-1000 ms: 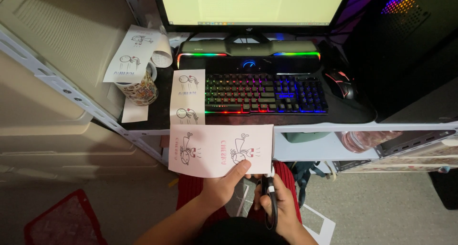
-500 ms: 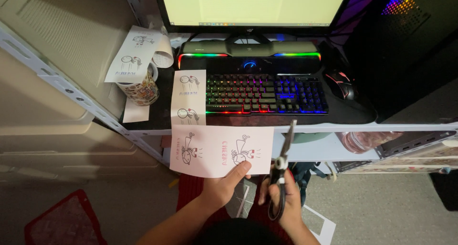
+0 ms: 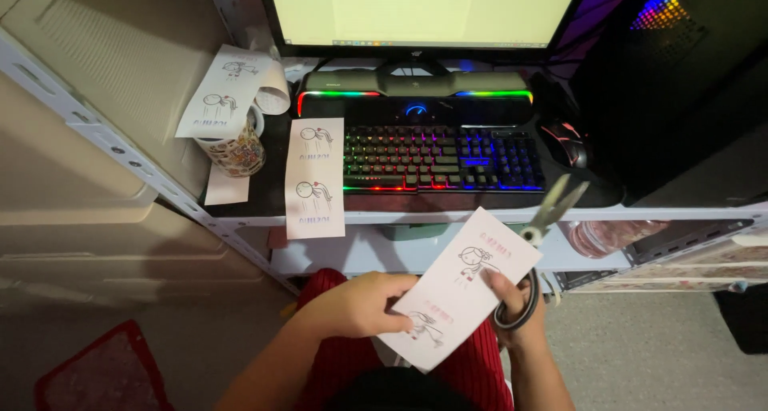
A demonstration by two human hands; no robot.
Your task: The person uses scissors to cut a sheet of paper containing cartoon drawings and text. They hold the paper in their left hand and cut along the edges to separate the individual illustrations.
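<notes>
**Inspector:** Hands first, nearest the camera. What do you log?

**Operator:** I log the left hand (image 3: 360, 303) pinched shut on the lower left edge of a paper sheet (image 3: 456, 287), thumb on top. The sheet is held in the air above the lap, tilted, below the desk edge (image 3: 480, 215). The right hand (image 3: 516, 311) is closed through the loops of a pair of scissors (image 3: 544, 219), blades apart and pointing up past the sheet's upper right corner. Its thumb also rests on the sheet.

**Inspector:** Handling of the sheet?

**Operator:** I judge it light, thin and floppy, easily creased or torn. Best held by an edge, close to the blades, so that it stays flat.

**Inspector:** Beyond the hands?

**Operator:** A paper strip (image 3: 315, 177) with two drawings lies at the desk edge, just left of a backlit keyboard (image 3: 440, 159). Further left stands a patterned mug (image 3: 236, 151) with another printed sheet (image 3: 224, 91) draped over it. A mouse (image 3: 564, 143) sits right of the keyboard. A lit bar (image 3: 416, 83) and a monitor (image 3: 424, 11) stand at the back. Nothing obstructs the hands; the desk edge is near the blade tips.
</notes>
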